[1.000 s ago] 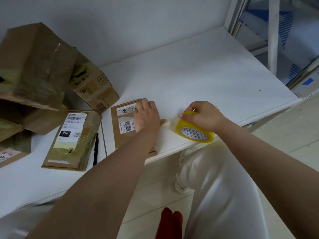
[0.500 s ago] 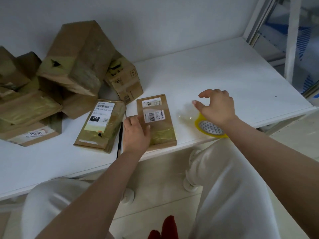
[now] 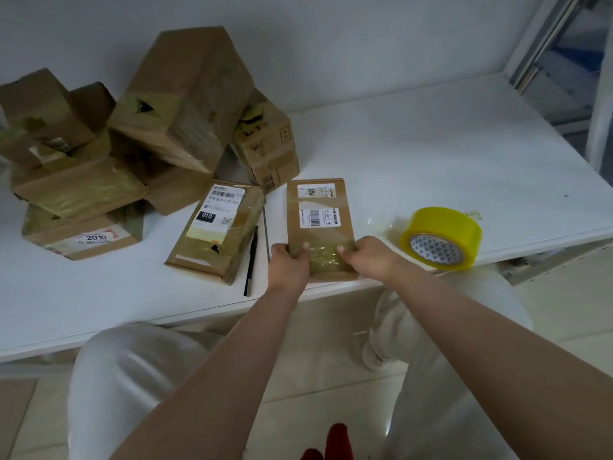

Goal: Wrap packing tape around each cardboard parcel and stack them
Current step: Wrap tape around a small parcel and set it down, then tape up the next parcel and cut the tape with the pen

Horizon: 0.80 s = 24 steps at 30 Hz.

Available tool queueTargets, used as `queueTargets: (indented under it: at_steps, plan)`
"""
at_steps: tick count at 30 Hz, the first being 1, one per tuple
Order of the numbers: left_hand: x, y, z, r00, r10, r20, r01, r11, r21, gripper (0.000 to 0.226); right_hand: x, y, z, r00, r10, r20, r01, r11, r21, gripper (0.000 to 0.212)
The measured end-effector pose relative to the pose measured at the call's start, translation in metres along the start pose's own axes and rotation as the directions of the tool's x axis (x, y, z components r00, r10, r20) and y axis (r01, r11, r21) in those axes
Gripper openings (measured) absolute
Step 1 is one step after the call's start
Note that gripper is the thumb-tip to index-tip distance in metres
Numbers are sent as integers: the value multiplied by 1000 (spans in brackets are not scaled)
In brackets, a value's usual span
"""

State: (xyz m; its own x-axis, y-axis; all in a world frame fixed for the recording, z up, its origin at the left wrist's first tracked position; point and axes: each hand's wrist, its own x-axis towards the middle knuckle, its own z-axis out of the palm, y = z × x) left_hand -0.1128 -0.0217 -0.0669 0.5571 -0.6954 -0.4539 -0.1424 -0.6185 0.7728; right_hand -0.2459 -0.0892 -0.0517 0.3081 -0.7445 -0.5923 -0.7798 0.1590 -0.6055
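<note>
left grip (image 3: 289, 264) clamped on flat parcel (image 3: 320, 227) | right grip (image 3: 368, 257) likewise | tape roll (image 3: 441, 239) beside

Looks like a small parcel-packing/mailroom spot. White table (image 3: 414, 154) w/ heaped taped cardboard parcels (image 3: 179, 104), shipping labels + barcodes, yellow tape roll (image 3: 442, 239). Plain white wall behind.

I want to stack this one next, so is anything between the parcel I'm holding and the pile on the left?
Yes. The flat parcel with the 010 label and a black pen lie between the held parcel and the pile.
</note>
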Motion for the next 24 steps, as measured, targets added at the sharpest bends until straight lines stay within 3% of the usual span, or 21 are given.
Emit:
queueTargets:
  at_steps: [4, 8, 10, 16, 20, 24]
  plan:
    - [2, 19, 8, 999, 35, -22, -38, 990, -139, 27, 3, -12, -4, 997, -26, -68, 37, 984, 174, 47]
    - [9, 45, 9, 993, 105, -58, -115, 969, -219, 23, 11, -16, -8, 965, -18, -261, 89, 961, 262, 48]
    - [13, 61, 9, 990, 131, -58, -141, 967, -210, 23, 17, -17, -10, 946, 21, -323, 116, 910, 399, 51]
    - [22, 100, 7, 991, 133, -10, -134, 982, -135, 42, 28, -30, -21, 928, 219, -301, 116, 598, 793, 33]
    - [30, 100, -3, 986, 144, 86, -135, 986, -102, 56, 46, -40, -41, 889, 334, -313, 91, 541, 836, 21]
    - [37, 82, -26, 990, 138, 2, -137, 982, -128, 42, 56, -57, -58, 915, 318, -246, 93, 428, 899, 22]
